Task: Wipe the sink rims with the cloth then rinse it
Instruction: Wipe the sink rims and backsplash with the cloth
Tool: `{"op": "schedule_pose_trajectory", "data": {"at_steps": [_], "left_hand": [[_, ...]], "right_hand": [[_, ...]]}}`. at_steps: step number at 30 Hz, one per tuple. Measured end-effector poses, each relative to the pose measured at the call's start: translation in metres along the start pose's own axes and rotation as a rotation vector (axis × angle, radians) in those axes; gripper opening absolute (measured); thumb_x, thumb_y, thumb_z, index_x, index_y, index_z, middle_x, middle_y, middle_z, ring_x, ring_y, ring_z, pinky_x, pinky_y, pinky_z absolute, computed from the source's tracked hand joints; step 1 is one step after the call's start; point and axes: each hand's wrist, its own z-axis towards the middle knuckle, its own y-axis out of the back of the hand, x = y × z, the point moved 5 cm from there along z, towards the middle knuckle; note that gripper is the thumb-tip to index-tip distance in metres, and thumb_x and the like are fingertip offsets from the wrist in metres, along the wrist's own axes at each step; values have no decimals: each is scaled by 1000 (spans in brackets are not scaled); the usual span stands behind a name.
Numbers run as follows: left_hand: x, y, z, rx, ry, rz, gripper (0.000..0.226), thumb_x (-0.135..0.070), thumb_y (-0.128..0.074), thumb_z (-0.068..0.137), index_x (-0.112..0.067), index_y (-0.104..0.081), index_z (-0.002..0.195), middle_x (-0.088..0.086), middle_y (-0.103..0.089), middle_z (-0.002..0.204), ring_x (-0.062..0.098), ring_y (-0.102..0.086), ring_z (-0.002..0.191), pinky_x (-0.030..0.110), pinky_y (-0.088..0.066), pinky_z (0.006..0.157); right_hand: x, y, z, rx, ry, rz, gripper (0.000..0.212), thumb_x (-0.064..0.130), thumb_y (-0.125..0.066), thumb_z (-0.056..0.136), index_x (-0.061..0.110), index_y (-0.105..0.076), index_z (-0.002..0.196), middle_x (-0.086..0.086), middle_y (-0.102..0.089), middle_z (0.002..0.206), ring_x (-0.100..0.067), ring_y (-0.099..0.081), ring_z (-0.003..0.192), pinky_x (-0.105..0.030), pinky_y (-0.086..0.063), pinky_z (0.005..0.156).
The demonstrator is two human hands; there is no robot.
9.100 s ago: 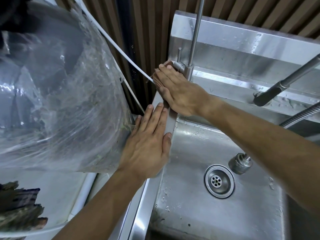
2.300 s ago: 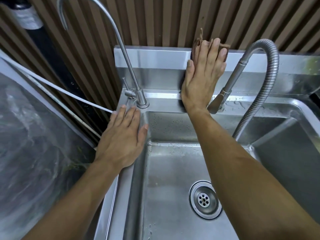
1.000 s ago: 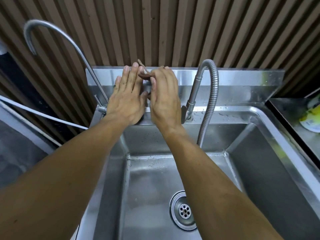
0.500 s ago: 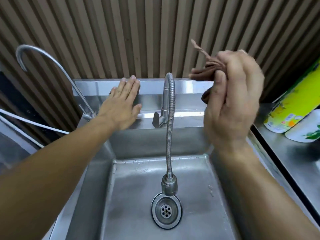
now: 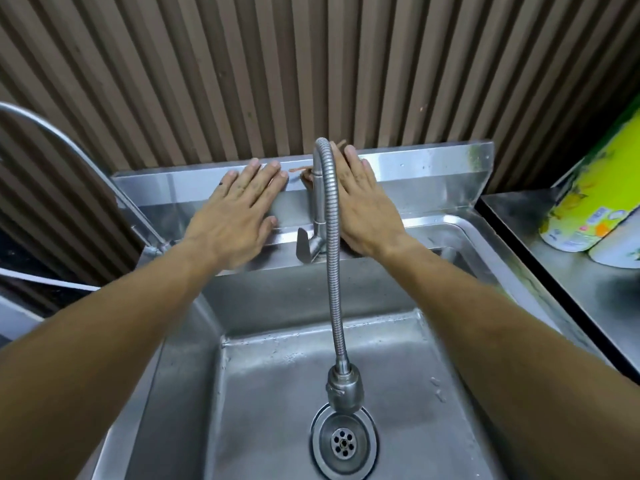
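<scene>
The right hand (image 5: 367,209) lies flat, fingers straight, pressing the cloth (image 5: 300,172) against the upright back rim of the sink (image 5: 433,174); only brown scraps of it show past the fingertips and left of them, so most seems hidden beneath the palm. The flexible faucet (image 5: 332,244) rises just left of this hand. Beyond it the left hand (image 5: 235,216) rests spread on the same rim.

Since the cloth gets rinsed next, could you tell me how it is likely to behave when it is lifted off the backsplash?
The brown cloth would likely go limp: loose strands stray out beside the right hand pressing it flat. It seems thin and light, almost hidden under that hand. On the steel backsplash it probably slides easily.
</scene>
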Motion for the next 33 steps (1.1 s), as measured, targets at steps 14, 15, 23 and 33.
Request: {"op": "schedule_pose_trajectory", "data": {"at_steps": [14, 15, 23, 33], "left_hand": [[-20, -19, 40, -264, -4, 22, 66, -43, -17, 107, -18, 6, 163, 8, 0, 173, 33, 2, 159, 56, -4, 127], [-20, -21, 40, -267, 16, 17, 67, -43, -19, 108, -18, 7, 164, 7, 2, 173, 32, 4, 159, 55, -2, 128], [-22, -25, 39, -336, 64, -33, 68, -41, -20, 109, -22, 23, 159, 4, 3, 173, 29, 6, 159, 50, 3, 128], [-26, -18, 40, -295, 130, 9, 66, -40, -25, 106, -14, -10, 165, 6, -4, 173, 28, 4, 159, 44, 9, 127]], "right_hand": [[-1, -3, 10, -91, -161, -6, 61, 39, -31, 112, 15, -14, 165, -14, -9, 173, -36, -3, 160, -51, -7, 130], [6, -6, 12, -97, -87, 1, 60, 37, -37, 112, 15, -16, 165, -12, -13, 173, -34, -6, 160, -50, -8, 130], [-96, 7, -32, -346, -738, 160, 57, 29, -27, 112, 8, -17, 164, -17, -9, 172, -40, -2, 159, -60, -9, 127], [-74, 3, -27, -155, -342, 179, 54, 29, -29, 112, 20, -22, 165, -3, -15, 173, -26, -4, 161, -47, -9, 130]]}}
